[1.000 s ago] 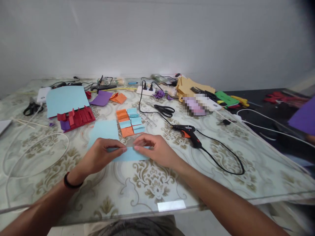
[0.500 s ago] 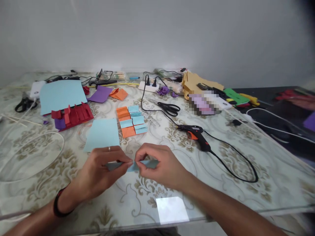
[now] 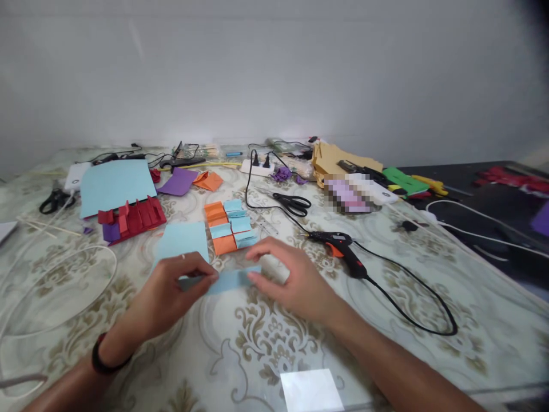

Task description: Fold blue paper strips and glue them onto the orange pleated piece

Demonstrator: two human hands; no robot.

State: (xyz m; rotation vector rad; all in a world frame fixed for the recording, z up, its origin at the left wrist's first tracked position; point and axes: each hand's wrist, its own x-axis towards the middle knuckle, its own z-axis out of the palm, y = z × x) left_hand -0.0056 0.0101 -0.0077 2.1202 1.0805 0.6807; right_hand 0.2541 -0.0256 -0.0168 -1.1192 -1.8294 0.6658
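Between my hands is a narrow light-blue paper strip (image 3: 233, 280). My left hand (image 3: 178, 289) pinches its left part between thumb and fingers. At the strip's right end, my right hand (image 3: 286, 277) has its thumb and fingers apart, the thumb at the paper's edge. Just beyond the strip lies a piece of folded orange and light-blue paper squares (image 3: 225, 245). A light-blue sheet (image 3: 184, 239) rests behind my left hand, which partly hides it. To the right of my right hand is a black and orange glue gun (image 3: 343, 249).
Black scissors (image 3: 292, 203) lie beyond the glue gun, near a white power strip (image 3: 257, 167). A red folded paper piece (image 3: 139, 220) and a large blue sheet (image 3: 118, 186) are at the left. A white cable loops at left; the glue gun's black cord curves at right.
My right hand has opened from its pinch and moved right and slightly up. My left hand has shifted slightly left, still pinching the strip, whose middle now shows more. The whole view has tilted upward.
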